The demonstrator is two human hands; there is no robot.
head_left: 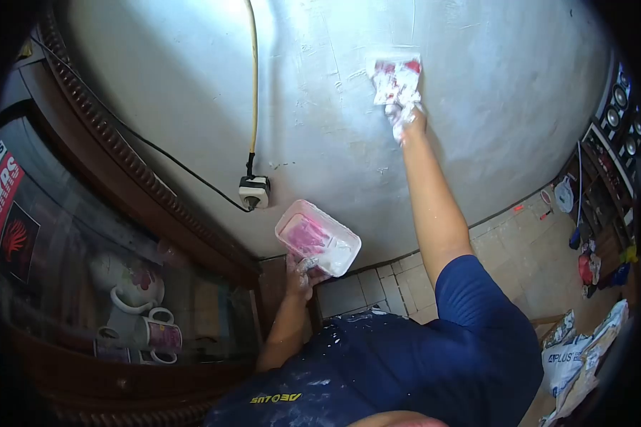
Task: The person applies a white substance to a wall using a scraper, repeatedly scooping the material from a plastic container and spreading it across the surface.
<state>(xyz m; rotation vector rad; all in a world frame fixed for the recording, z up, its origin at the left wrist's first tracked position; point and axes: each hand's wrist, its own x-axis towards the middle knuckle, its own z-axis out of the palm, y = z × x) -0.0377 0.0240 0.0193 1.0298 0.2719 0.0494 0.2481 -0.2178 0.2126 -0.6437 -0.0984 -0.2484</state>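
High on the pale grey wall [320, 92], my right hand [408, 122] grips a wide scraper [397, 80] smeared with white paste and red patches. Its flat edge lies at the wall surface, and white paste coats my fingers. Lower and to the left, my left hand [303, 276] holds a pink-stained plastic tray [319, 237] from below and by its near side. White paste lies in the tray's lower right part. The tray is tilted in front of the wall's foot.
A socket block [254, 192] with a yellow cable hangs left of the tray. A dark wooden glass cabinet [214, 242] with mugs [157, 334] fills the left. Right are a shelf [605, 192], speakers [619, 107] and a plastic sack [570, 359] on the tiled floor [506, 263].
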